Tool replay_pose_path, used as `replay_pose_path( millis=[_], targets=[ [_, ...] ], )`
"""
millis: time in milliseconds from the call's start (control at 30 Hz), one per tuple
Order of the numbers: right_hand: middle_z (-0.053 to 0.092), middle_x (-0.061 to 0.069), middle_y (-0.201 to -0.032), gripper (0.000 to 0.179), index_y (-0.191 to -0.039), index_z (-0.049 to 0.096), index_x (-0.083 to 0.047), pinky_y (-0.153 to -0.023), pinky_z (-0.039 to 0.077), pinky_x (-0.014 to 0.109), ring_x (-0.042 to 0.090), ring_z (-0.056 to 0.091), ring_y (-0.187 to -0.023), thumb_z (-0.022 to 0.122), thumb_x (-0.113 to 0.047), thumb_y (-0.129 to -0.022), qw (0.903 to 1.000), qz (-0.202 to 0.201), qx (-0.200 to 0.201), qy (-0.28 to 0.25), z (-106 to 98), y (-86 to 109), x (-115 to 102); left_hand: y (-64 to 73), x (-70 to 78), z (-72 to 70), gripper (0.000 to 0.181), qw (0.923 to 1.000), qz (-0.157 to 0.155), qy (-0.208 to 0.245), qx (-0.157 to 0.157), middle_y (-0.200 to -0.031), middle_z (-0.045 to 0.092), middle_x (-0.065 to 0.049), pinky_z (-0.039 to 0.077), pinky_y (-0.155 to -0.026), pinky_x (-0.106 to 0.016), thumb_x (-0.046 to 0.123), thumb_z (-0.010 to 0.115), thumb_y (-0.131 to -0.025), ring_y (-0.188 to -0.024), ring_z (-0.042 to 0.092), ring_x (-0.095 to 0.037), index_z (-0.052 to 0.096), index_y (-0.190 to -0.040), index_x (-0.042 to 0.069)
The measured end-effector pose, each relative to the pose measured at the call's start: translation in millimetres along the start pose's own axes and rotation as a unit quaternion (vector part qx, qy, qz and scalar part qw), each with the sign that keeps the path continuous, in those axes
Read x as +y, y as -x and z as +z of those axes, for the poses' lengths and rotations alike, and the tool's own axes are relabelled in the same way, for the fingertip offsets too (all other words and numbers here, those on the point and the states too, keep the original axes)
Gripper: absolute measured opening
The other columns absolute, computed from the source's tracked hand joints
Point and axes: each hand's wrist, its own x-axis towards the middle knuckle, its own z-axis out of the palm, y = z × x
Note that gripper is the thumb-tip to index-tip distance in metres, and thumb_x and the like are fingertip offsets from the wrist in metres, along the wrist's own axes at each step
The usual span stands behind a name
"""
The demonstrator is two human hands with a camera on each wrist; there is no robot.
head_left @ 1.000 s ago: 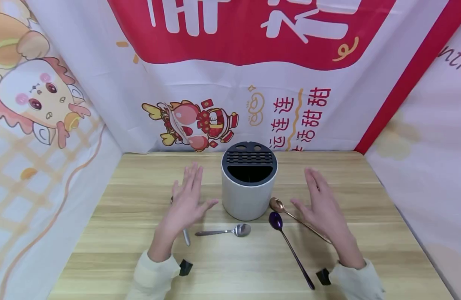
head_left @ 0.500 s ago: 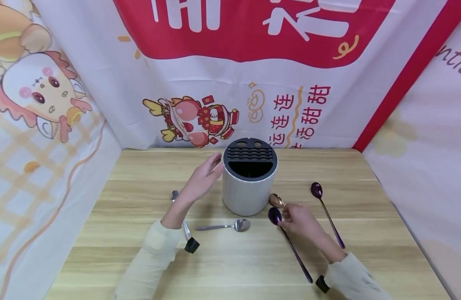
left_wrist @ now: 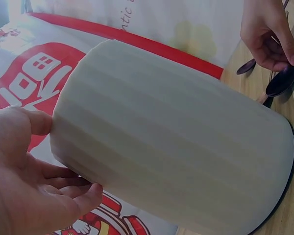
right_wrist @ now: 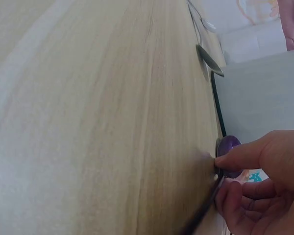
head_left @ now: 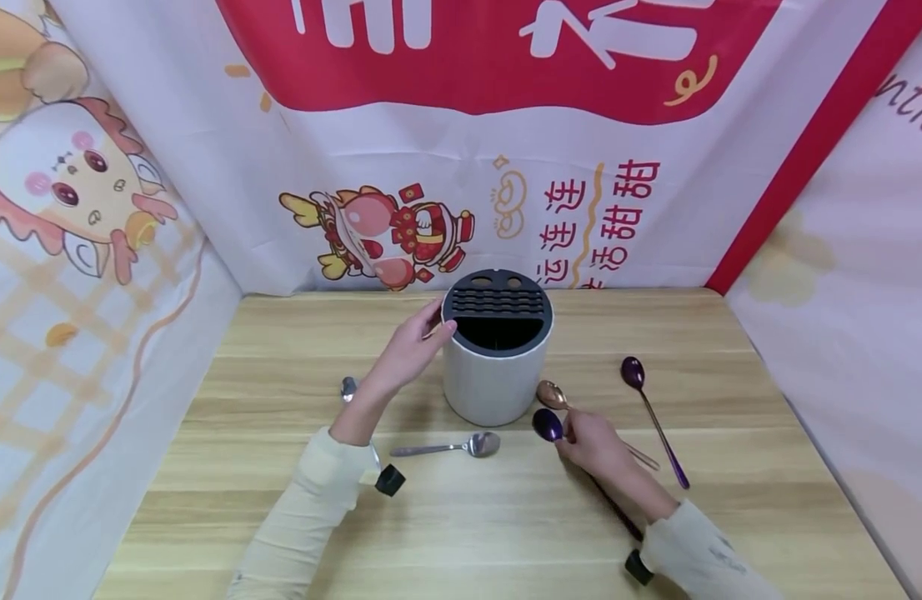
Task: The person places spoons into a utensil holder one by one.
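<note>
1. Here, the holder [head_left: 494, 387], a pale upright cylinder with a dark lid [head_left: 498, 302], stands on the worktop [head_left: 446, 542] near the cloth [head_left: 431, 142].
2. The left hand [head_left: 411, 348] holds its upper edge: the thumb touches the front of the rim, while the other fingers curve round the side.
3. The right hand [head_left: 599, 450] pinches a purple spoon [head_left: 547, 424] between thumb and fingers, just below the bowl. That bowl points towards the foot of the holder, and the handle runs back beneath the hand; in the right wrist view the handle is blurred. Whether the spoon is wholly clear of the worktop, I cannot tell.
4. A copper spoon [head_left: 552, 395] lies just beside the base of the holder, its handle passing partly behind the right hand.
5. Further right, a second purple spoon [head_left: 633, 374] lies bowl away from the person.
6. In front of the holder, a steel spoon [head_left: 483, 444] lies crosswise, bowl to the right.
7. Another steel spoon [head_left: 348, 388] lies by the left forearm, which covers part of its handle.
</note>
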Motion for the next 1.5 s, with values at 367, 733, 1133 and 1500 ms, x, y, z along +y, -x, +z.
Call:
replay_pose_path(
  millis=[367, 733, 1133, 1500],
  targets=[
    [0.065, 0.004, -0.075, 0.007, -0.085, 0.064, -0.003, -0.052, 0.047, 0.021, 0.012, 0.055, -0.062, 0.071, -0.001, -0.084, 0.9987, -0.026, 0.002, -0.044, -15, 5.1, 0, 0.5, 0.8, -2.8, 0.068, 0.9985, -0.04, 0.019, -0.031, -0.164, 0.029, -0.008, 0.053, -0.1, -0.05, 0.05, 0.048, -0.102, -0.148, 0.034, -0.032, 0.028, -0.158, 0.019],
    [0.07, 0.006, -0.072, 0.015, -0.075, 0.063, -0.008, -0.05, 0.04, 0.018, 0.004, 0.051, -0.057, 0.069, -0.001, -0.088, 0.9915, -0.058, 0.024, -0.113, -36, 14.8, 2, 3.4, 0.0, -3.2, 0.07, 0.9973, -0.062, 0.023, -0.033, -0.165, 0.027, -0.007, 0.054, -0.098, -0.048, 0.053, 0.048, -0.101, -0.148, 0.033, -0.033, 0.026, -0.159, 0.021],
    [0.073, 0.014, -0.078, 0.01, -0.079, 0.066, -0.004, -0.057, 0.053, 0.02, 0.019, 0.071, -0.071, 0.069, -0.001, -0.088, 0.9815, -0.037, 0.063, -0.177, -72, 28.8, -12, 6.2, -0.3, -3.0, 0.068, 0.9943, -0.076, 0.055, -0.051, -0.167, 0.02, -0.007, 0.053, -0.099, -0.051, 0.051, 0.046, -0.103, -0.151, 0.027, -0.034, 0.021, -0.16, 0.023],
    [0.073, 0.012, -0.079, 0.007, -0.091, 0.068, 0.005, -0.067, 0.058, 0.021, 0.005, 0.069, -0.072, 0.068, -0.002, -0.091, 0.9685, -0.047, 0.081, -0.231, -96, 37.0, -25, 6.8, -2.2, -1.5, 0.068, 0.9946, -0.073, 0.054, -0.052, -0.167, 0.021, -0.008, 0.053, -0.098, -0.053, 0.051, 0.044, -0.103, -0.15, 0.028, -0.035, 0.021, -0.16, 0.022]
  ],
)
